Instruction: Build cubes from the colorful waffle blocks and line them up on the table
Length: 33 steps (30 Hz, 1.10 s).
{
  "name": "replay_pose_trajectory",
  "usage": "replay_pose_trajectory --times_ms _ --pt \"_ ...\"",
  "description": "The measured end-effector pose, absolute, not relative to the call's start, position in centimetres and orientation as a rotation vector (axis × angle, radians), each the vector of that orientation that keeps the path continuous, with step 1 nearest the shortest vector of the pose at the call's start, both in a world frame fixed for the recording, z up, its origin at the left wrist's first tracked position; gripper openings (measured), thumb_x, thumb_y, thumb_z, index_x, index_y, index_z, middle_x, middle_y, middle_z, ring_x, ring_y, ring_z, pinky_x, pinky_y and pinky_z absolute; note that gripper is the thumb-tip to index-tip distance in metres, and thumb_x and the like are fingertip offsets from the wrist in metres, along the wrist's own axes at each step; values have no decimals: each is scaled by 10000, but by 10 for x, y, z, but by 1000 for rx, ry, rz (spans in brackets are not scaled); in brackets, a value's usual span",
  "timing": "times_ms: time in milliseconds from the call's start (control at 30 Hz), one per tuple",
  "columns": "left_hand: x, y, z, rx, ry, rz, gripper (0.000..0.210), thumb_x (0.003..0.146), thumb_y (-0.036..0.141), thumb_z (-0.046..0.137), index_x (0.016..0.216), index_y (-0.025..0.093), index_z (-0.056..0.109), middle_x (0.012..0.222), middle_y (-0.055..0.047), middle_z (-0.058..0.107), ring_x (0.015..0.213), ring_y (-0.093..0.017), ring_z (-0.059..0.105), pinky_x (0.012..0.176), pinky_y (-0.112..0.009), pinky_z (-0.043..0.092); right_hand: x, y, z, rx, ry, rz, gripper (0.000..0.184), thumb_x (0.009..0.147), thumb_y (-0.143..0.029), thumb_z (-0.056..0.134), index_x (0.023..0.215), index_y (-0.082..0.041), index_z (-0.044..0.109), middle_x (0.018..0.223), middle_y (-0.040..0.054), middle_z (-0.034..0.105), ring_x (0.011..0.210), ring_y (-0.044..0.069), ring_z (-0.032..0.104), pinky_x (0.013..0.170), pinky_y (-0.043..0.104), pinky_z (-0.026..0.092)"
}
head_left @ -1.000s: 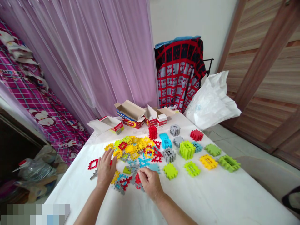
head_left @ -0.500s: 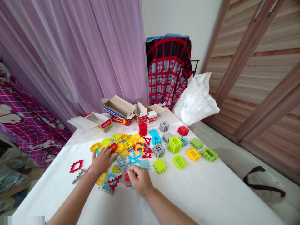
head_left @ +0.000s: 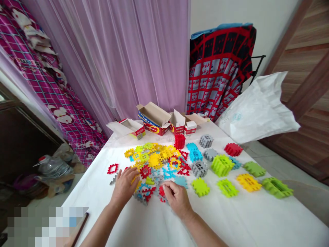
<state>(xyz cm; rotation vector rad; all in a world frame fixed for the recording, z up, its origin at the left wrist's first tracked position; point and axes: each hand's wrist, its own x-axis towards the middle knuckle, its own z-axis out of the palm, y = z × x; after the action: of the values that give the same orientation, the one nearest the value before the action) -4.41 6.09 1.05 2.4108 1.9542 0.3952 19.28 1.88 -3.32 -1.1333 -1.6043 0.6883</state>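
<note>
My left hand [head_left: 126, 183] is palm down over the near left side of a pile of notched plastic building pieces, fingers loosely stretched and apart. A yellow piece [head_left: 135, 178] shows by its fingertips, and a red piece [head_left: 145, 171] lies just beyond. My right hand [head_left: 177, 197] is closed at the pile's near right edge. Beside its curled fingers is a red piece [head_left: 161, 191]; whether the hand grips it is hidden. Yellow pieces [head_left: 155, 160] are heaped at the back of the pile, with blue pieces [head_left: 169, 171] nearer the right hand.
Sorted stacks stand to the right: lime green pieces [head_left: 222, 165], grey pieces [head_left: 199, 169], blue pieces [head_left: 195, 155] and red pieces [head_left: 179, 141]. Open cardboard boxes [head_left: 155, 131] line the table's back edge. A white bag [head_left: 253, 109] is at the back right. A red frame piece [head_left: 112, 168] lies left.
The view has swung left, so the table appears further right. My left hand has drawn back from the red piece toward the near left of the pile. My right hand stays closed in place.
</note>
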Motion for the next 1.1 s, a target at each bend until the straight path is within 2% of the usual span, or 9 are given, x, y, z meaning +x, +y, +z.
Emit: replay_pose_trajectory --times_ms 167,333,467,567,667,800,967,1033,1100 --pt "-30 70 16 2495 1972 371 367 850 346 585 1197 250 655 1270 -99 659 1217 -300 562 1082 -552 337 192 18 -31 -1149 -1620 690 261 905 -295 475 849 -192 709 783 40 750 683 149 690 650 203 505" --pt "-20 83 18 2533 2009 315 339 769 344 697 1094 252 669 1308 -103 628 1263 -325 515 1079 -567 321 192 17 -31 -1154 -1627 687 265 903 -296 472 846 -193 710 774 41 748 681 150 692 654 203 503" --pt "-21 84 24 2600 1944 449 134 829 303 614 935 228 649 1046 -73 723 1029 -268 640 931 -438 455 191 18 -30 -1153 -1616 691 264 900 -291 471 839 -191 708 762 38 744 666 145 685 647 203 496" --pt "-17 79 29 2619 1922 524 144 897 301 512 899 219 631 888 -54 719 881 -231 659 799 -353 492 191 18 -27 -1150 -1594 685 260 896 -287 472 828 -192 705 763 38 742 664 144 680 646 205 494" --pt "-7 67 28 2709 1830 657 176 922 284 475 909 207 632 923 -69 711 896 -228 647 818 -349 490 191 18 -24 -1153 -1575 663 257 891 -284 475 810 -192 701 735 34 734 653 146 675 638 207 494" --pt "5 48 24 2757 1586 576 138 871 302 574 952 226 655 993 -62 712 921 -228 651 825 -356 502 193 17 -24 -1130 -1538 608 251 899 -279 477 827 -191 700 743 35 735 631 139 667 629 206 495" --pt "-19 36 24 2582 1684 663 203 857 403 580 957 252 672 968 -40 727 915 -226 673 816 -357 522 195 18 -28 -1128 -1492 521 223 906 -267 491 850 -195 694 688 14 711 574 129 638 587 209 492" --pt "-33 35 21 2548 1757 744 209 883 403 529 927 259 675 930 -29 736 875 -216 684 789 -337 531 195 19 -29 -1139 -1517 447 205 903 -244 490 875 -196 688 718 18 710 622 138 647 630 225 508" --pt "-41 34 13 2532 1813 852 226 903 388 489 911 259 675 897 -26 741 850 -209 690 764 -319 536 196 21 -30 -1159 -1570 323 197 891 -220 489 920 -194 682 827 47 717 770 168 664 744 268 525"
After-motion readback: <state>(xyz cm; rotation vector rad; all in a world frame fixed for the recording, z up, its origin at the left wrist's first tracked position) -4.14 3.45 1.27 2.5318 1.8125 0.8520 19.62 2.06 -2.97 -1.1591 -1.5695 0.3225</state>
